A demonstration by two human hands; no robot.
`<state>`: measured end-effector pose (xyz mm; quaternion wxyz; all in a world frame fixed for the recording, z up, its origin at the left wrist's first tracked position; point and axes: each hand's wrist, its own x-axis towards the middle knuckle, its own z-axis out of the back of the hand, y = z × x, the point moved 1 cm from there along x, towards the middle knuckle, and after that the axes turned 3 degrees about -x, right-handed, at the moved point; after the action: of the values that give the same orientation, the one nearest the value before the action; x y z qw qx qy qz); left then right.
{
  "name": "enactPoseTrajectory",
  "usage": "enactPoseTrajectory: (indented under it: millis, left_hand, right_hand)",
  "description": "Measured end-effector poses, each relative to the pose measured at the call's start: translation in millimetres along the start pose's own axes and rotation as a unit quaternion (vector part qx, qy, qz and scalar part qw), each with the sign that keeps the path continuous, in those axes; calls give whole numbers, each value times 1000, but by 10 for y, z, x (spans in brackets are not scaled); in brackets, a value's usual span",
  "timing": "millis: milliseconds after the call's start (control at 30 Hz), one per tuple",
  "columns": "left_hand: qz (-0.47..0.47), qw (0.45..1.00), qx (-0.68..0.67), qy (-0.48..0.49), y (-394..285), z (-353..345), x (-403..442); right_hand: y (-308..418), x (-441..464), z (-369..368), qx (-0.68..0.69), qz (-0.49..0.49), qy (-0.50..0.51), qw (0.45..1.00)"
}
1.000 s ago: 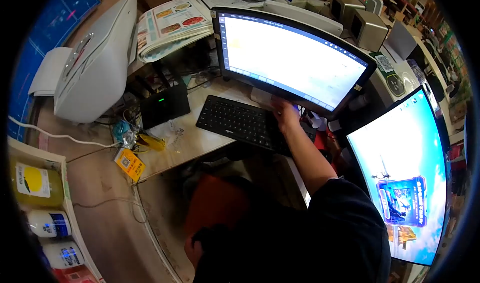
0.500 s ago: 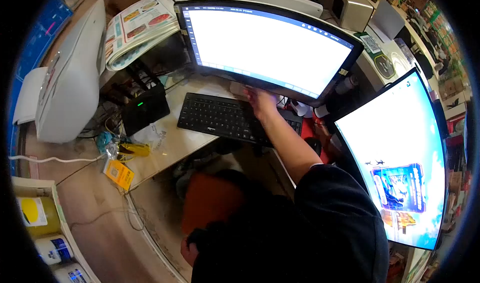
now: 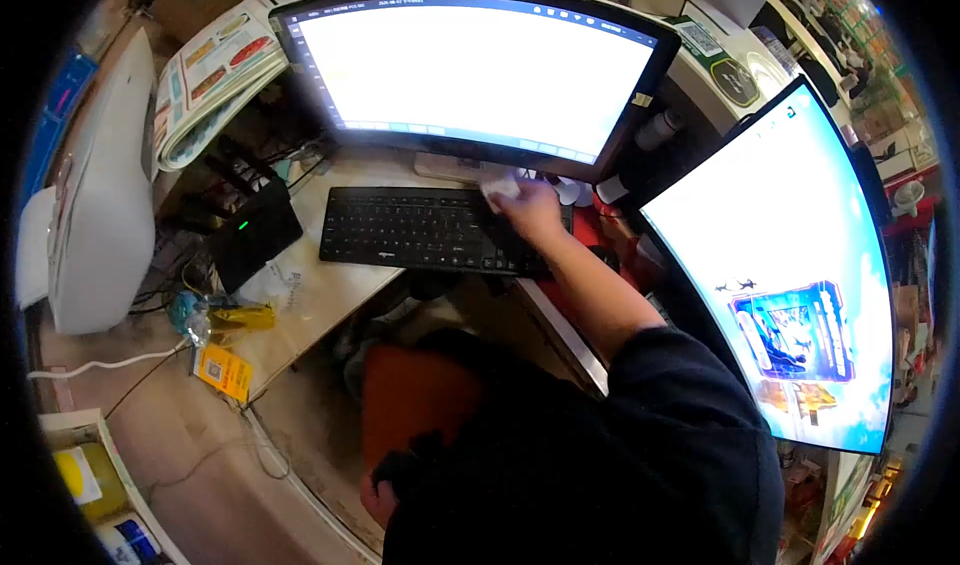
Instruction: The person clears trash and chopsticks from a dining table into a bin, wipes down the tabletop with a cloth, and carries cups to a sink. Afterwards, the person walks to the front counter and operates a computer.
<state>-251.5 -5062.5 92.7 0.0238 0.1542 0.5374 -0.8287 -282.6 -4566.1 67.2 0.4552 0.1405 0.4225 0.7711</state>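
Note:
My right hand (image 3: 532, 212) is over the right part of the black keyboard (image 3: 405, 230), below the large monitor (image 3: 470, 75). Its fingers are closed on a small whitish piece (image 3: 499, 182), blurred, perhaps paper. Behind it, the monitor's pale base (image 3: 448, 167) stands on the desk. My left hand (image 3: 379, 501) hangs low beside an orange-brown surface (image 3: 415, 395); the dark sleeve covers much of it and its fingers are hard to make out.
At the right, a second monitor (image 3: 790, 265) stands tilted in view. A black box with a green light (image 3: 258, 235) sits left of the keyboard, near an orange tag (image 3: 222, 372). Further left are a white machine (image 3: 105, 195) and stacked printed sheets (image 3: 215, 75).
My right hand has drawn back from under the monitor toward the keyboard, with the whitish piece now showing in its fingers. The camera view has shifted; my left hand stays low.

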Motion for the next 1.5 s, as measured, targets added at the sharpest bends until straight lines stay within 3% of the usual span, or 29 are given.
enactPoseTrajectory:
  millis: [67, 133, 200, 267, 300, 333, 400, 533, 600, 733, 767, 867, 933, 1000, 1067, 1133, 1233, 1333, 1400, 1433, 1500]
  left_hand:
    - [25, 1000, 11, 1, 7, -25, 2]
    - [63, 996, 60, 4, 112, 54, 51]
    - [-18, 988, 120, 92, 242, 114, 154]
    - [22, 988, 118, 96, -36, 16, 137]
    - [54, 988, 112, 93, -153, -37, 119]
    - [63, 986, 116, 98, -1, 0, 101]
    - [42, 996, -17, 76, 200, 22, 129]
    - [79, 994, 74, 31, -45, 8, 76]
    - [69, 996, 40, 47, -25, 18, 105]
    - [44, 990, 85, 103, -131, 36, 142]
    - [34, 993, 80, 81, -60, 55, 144]
    - [42, 996, 51, 56, 91, 133, 137]
    - [59, 997, 24, 54, 159, 190, 141]
    - [95, 979, 166, 64, 226, 263, 183]
    - [60, 978, 175, 97, 207, 329, 226]
    - [22, 974, 185, 126, 147, 349, 252]
    - [28, 973, 198, 114, -31, 252, 268]
    - [67, 970, 155, 176, -13, 222, 296]
    - [22, 979, 192, 72, 222, 305, 296]
    - [22, 979, 191, 72, 264, 336, 322]
    - [44, 981, 132, 135, 228, 273, 375]
  right_hand:
    - [-239, -251, 216, -115, 145, -153, 971]
    - [-313, -389, 384, -139, 44, -271, 951]
    - [-408, -298, 446, -211, 113, -373, 897]
    - [-505, -96, 461, -127, -32, -208, 969]
    - [-568, -49, 446, -135, -40, -203, 969]
    - [-620, -11, 428, -133, -8, -225, 965]
    - [-677, 9, 427, -134, 22, -243, 961]
    - [-721, -106, 577, -59, 13, -307, 950]
    - [-834, -96, 564, -26, 80, -379, 922]
    - [-823, -84, 591, -86, 116, -432, 890]
    - [-794, -80, 677, 27, -4, -311, 950]
    - [-1159, 84, 608, 182, -17, -244, 952]
    - [-817, 9, 683, -99, -124, -301, 940]
    - [-1204, 343, 606, -219, -219, -405, 860]
    - [-1486, 452, 787, -324, -147, -130, 926]
    - [-1558, 402, 761, -296, -179, -153, 926]
    - [-1262, 262, 661, -214, -249, -220, 919]
    - [-1062, 9, 692, -158, -291, -267, 905]
    - [-945, -314, 662, -151, -22, -222, 963]
    - [-979, -434, 642, -152, -22, -222, 963]
    - [-1017, -672, 634, -191, 167, -272, 928]
